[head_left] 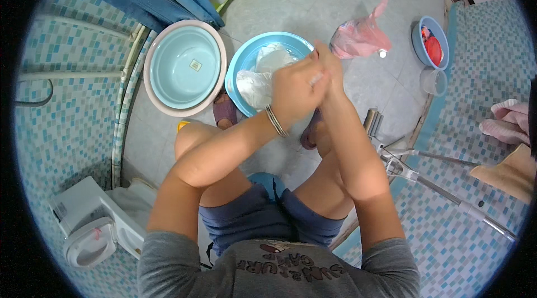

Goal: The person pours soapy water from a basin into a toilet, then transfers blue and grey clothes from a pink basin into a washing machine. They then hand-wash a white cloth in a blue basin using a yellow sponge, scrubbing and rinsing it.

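My left hand (296,90), with bangles at its wrist, is closed and pressed against my right hand (330,69). A small bit of something white (316,79) shows between the fingers; what it is cannot be made out. My right hand is curled too, its fingers partly hidden. Both hands are raised over the right side of a light blue basin (231,74). White cloth (254,88) lies bunched in that basin, and part of it is hidden by my left hand.
Left of that basin, a pale blue basin (184,66) sits inside a pink one (146,69). A pink plastic bag (358,38) stands ahead right. Farther right are a small blue tub (444,46) with red items and a clear cup (433,83). A mop (417,178) leans beside my right knee.
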A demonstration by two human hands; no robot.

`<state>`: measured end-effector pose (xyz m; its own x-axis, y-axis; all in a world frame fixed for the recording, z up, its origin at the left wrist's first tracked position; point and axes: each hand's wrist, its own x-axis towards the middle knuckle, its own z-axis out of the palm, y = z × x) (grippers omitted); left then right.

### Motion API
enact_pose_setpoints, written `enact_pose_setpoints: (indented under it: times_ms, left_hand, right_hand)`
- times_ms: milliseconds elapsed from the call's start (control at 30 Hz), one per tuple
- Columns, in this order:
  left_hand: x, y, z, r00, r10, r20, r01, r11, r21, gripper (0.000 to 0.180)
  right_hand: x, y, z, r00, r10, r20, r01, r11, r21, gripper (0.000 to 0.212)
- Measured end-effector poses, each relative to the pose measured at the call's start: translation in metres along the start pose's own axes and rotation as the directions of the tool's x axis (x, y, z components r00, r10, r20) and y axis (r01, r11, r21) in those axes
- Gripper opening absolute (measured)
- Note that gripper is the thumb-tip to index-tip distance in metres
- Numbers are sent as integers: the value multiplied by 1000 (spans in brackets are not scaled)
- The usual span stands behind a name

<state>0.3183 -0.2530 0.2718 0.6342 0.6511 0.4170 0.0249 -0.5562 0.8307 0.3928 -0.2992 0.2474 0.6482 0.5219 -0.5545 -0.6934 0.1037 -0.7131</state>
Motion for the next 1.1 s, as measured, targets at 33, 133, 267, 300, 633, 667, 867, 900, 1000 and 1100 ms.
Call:
enact_pose_setpoints:
  times_ms: [33, 133, 267, 300, 633, 667, 867, 900, 1000, 1100]
  left_hand:
    - [2, -2, 0, 999, -30, 9, 30, 1000, -3, 30]
    - [14, -14, -6, 976, -213, 42, 214, 977, -16, 31]
    - [10, -8, -3, 978, -207, 33, 208, 976, -63, 29]
    - [-1, 5, 0, 997, -73, 5, 73, 995, -65, 29]
    - [-3, -2, 7, 991, -15, -130, 7, 998, -66, 35]
    - [-4, -3, 5, 994, -29, -102, 25, 999, -41, 35]
    - [9, -19, -8, 956, -293, -21, 293, 956, 17, 32]
    - [2, -5, -6, 977, -214, -8, 214, 975, 57, 34]
    - [-6, 0, 4, 991, 37, -130, -42, 999, -33, 34]
    - [16, -19, -10, 947, -322, -22, 322, 947, 6, 30]
  right_hand:
    - [-3, -4, 3, 1000, -17, -22, 17, 1000, -25, 24]
    - [-18, 9, 18, 990, -136, 26, 138, 983, -118, 24]
    - [-9, 1, 12, 993, -111, -31, 99, 960, -262, 32]
    - [0, -7, 7, 996, -73, -47, 61, 975, -214, 36]
    - [-1, -13, 11, 998, 63, -31, -67, 991, -117, 20]
    - [1, -7, 7, 1000, 18, -10, -18, 997, -71, 20]
    - [-18, 11, 23, 990, -139, 21, 140, 956, -258, 27]
    - [-19, -1, 25, 997, 33, -66, -36, 998, -44, 28]
    - [-4, -9, 10, 999, -42, -3, 40, 973, -228, 27]
    - [-22, 11, 21, 983, -181, 29, 180, 914, -363, 24]
